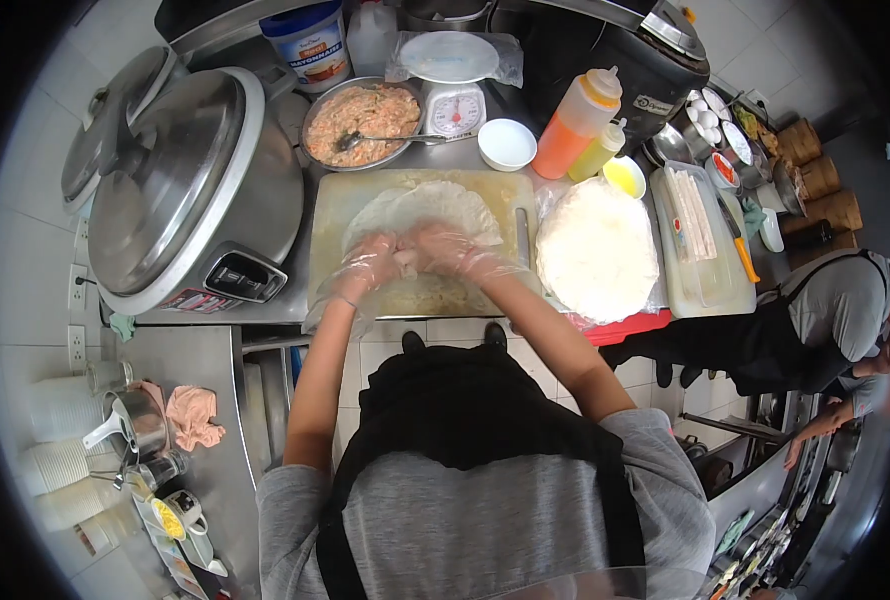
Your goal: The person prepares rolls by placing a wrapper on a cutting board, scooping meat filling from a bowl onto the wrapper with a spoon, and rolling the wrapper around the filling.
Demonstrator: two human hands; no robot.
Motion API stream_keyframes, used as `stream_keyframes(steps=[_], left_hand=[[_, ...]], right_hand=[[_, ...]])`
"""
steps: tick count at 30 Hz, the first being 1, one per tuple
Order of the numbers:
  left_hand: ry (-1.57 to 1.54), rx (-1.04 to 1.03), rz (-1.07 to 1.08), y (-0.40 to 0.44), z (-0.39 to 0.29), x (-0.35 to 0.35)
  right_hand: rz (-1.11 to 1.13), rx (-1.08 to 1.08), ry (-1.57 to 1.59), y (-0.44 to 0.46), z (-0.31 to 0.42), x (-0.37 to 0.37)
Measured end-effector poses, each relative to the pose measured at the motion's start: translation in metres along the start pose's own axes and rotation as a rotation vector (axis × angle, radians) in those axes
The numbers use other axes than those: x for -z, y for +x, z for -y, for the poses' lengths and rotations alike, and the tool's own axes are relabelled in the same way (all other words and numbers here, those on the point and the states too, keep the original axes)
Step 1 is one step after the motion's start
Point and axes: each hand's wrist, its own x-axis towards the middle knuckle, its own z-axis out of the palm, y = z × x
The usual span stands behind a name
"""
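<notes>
A pale, thin sheet of dough [433, 202] lies on the cutting board [365, 190], its far edge rounded. At the near edge of the dough, my left hand [373, 260], in a clear plastic glove, has its fingers curled in and closed on the dough. Close beside it, my right hand [447, 250], also gloved, has its fingers bent over the same edge; motion blurs them a little. The two hands almost touch at the middle. What lies under the fingers is hidden.
Behind the board stand a bowl of chopped orange-and-white filling [365, 115] with a spoon, a scale [457, 108] and a white bowl [508, 145]. A dough stack [597, 250] and sauce bottles [580, 120] sit right. A large cooker [195, 190] borders the left. A co-worker [825, 310] stands right.
</notes>
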Motion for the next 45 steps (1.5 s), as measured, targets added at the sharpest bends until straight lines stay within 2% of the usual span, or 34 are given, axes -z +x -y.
stream_keyframes(steps=[4, 8, 11, 14, 17, 20, 23, 26, 28, 31, 34, 37, 41, 45], left_hand=[[-0.014, -0.011, 0.002, -0.003, 0.003, 0.000], [-0.073, -0.040, 0.034, -0.004, 0.004, 0.010], [-0.051, -0.098, 0.059, -0.008, 0.006, 0.016], [0.013, -0.119, 0.023, -0.006, -0.002, 0.008], [-0.035, -0.078, -0.019, -0.005, -0.023, 0.002], [-0.129, 0.000, 0.053, -0.006, -0.013, 0.006], [-0.076, -0.002, 0.032, -0.018, 0.001, 0.016], [-0.088, -0.015, -0.044, -0.028, 0.002, 0.017], [-0.080, -0.042, -0.012, -0.024, 0.008, 0.013], [-0.132, -0.103, 0.010, -0.018, 0.017, 0.009], [-0.131, -0.108, -0.011, -0.019, 0.018, 0.006], [-0.094, -0.101, -0.038, -0.021, 0.015, 0.006], [-0.072, -0.116, -0.067, -0.022, 0.015, 0.006], [-0.115, -0.087, 0.032, -0.017, 0.014, 0.014]], right_hand=[[0.088, -0.131, 0.059, -0.040, -0.016, 0.053], [0.092, -0.273, 0.014, -0.043, -0.011, 0.056], [0.037, -0.169, 0.000, -0.049, -0.008, 0.048], [0.028, -0.201, 0.087, -0.051, -0.004, 0.051], [0.052, -0.085, -0.073, -0.033, 0.008, 0.040], [0.069, -0.162, 0.043, -0.031, 0.005, 0.042], [0.133, -0.221, 0.057, -0.045, -0.012, 0.059], [0.215, -0.217, 0.043, -0.034, 0.001, 0.057], [0.069, -0.055, -0.088, -0.010, 0.030, 0.027], [-0.025, -0.002, -0.012, 0.004, 0.024, 0.002], [0.208, -0.245, 0.140, -0.015, 0.030, 0.053], [0.185, -0.171, 0.104, -0.033, 0.001, 0.055], [0.181, -0.174, 0.009, -0.048, -0.017, 0.063], [0.214, -0.171, 0.117, -0.054, -0.024, 0.078]])
